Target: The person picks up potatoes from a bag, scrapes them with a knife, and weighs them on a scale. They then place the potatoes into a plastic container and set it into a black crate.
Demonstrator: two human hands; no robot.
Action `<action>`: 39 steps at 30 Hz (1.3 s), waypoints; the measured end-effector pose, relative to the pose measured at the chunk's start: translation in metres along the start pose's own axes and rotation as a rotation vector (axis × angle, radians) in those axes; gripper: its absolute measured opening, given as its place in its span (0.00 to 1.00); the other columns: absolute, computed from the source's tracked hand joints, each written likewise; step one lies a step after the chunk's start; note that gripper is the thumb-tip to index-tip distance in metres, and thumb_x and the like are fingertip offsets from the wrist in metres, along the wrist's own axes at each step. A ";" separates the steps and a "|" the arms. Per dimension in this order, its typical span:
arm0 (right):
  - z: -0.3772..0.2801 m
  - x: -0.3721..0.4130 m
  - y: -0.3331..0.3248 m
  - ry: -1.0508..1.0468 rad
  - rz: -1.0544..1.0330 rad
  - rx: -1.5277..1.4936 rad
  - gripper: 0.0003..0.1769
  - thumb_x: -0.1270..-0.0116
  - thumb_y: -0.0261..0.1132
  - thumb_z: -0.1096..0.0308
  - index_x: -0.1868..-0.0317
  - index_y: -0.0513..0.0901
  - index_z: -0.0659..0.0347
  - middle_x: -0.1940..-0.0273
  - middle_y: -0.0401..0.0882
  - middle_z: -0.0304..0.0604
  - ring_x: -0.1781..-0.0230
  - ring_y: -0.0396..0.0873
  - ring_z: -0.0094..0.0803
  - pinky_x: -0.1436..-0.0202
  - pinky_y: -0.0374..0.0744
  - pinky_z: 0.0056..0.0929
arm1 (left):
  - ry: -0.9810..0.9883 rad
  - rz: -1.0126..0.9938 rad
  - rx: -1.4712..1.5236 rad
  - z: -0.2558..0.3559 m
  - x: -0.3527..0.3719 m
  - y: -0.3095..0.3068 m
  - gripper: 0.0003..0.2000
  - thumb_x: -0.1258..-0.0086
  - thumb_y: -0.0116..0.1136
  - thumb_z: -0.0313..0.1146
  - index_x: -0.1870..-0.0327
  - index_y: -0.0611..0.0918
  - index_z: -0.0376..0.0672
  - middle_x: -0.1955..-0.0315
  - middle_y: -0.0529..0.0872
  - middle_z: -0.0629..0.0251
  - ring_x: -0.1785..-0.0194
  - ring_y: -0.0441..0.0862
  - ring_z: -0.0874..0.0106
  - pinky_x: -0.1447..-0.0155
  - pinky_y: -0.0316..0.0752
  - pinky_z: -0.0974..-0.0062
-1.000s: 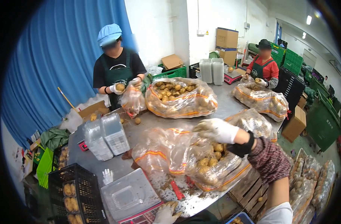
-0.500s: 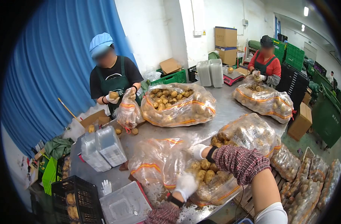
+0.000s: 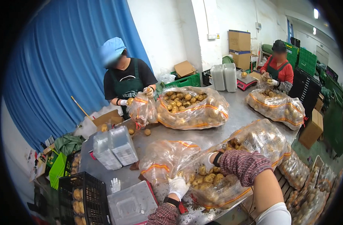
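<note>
My left hand [image 3: 178,186], in a white glove, is closed at the lower edge of a clear, orange-striped bag [image 3: 156,167]; a small yellowish thing shows by its fingertips. To its right, my right hand [image 3: 209,162], also gloved, is at the mouth of an open bag [image 3: 225,195] of potatoes, just above the potatoes [image 3: 207,179]. The fingers of the right hand are mostly hidden. Behind my right forearm lies another full bag of potatoes [image 3: 265,137].
Clear plastic boxes [image 3: 122,145] stand stacked at the left, near a clear tray [image 3: 130,204] and a black crate [image 3: 83,197]. Across the metal table [image 3: 231,101], one person [image 3: 128,80] handles a bag beside a large potato bag [image 3: 194,108]; another person [image 3: 278,69] works farther back.
My left hand has moved left to the clear bag's edge. My right hand has shifted down toward the potatoes. The view has turned slightly, and the near co-worker's potato is now at the small bag.
</note>
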State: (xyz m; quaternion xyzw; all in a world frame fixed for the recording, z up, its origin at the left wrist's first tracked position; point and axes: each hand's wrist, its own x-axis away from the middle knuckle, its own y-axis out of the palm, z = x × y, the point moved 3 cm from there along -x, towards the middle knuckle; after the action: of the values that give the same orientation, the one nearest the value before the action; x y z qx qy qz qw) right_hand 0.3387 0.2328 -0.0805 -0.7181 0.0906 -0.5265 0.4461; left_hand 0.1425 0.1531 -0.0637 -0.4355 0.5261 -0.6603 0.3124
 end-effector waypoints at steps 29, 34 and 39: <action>-0.291 0.178 -0.008 0.145 1.298 -0.646 0.38 0.48 0.73 0.56 0.38 0.71 0.61 0.44 0.75 0.51 0.44 0.74 0.48 0.44 0.75 0.41 | -0.039 0.237 2.491 -0.014 0.160 0.003 0.24 0.26 0.40 0.50 0.47 0.76 0.36 0.53 0.82 0.61 0.50 0.79 0.69 0.45 0.75 0.70; -0.289 0.155 0.020 0.088 1.249 -1.250 0.47 0.47 0.73 0.52 0.32 0.60 0.64 0.42 0.72 0.57 0.45 0.76 0.51 0.42 0.75 0.40 | 0.136 0.327 2.041 -0.019 0.165 -0.010 0.30 0.26 0.41 0.54 0.39 0.69 0.33 0.47 0.79 0.57 0.43 0.76 0.67 0.39 0.73 0.66; -0.282 0.158 0.020 0.121 1.393 -0.931 0.46 0.49 0.74 0.58 0.34 0.61 0.64 0.41 0.70 0.58 0.47 0.77 0.51 0.48 0.79 0.38 | 0.226 0.556 1.513 -0.015 0.168 -0.016 0.34 0.36 0.61 0.54 0.39 0.69 0.34 0.49 0.79 0.56 0.46 0.78 0.64 0.41 0.71 0.69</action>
State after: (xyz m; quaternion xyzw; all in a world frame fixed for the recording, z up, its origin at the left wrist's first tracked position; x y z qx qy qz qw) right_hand 0.1776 -0.0273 0.0244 -0.5794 0.7448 -0.0771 0.3218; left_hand 0.0581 0.0174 -0.0084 0.1091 0.0546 -0.7754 0.6196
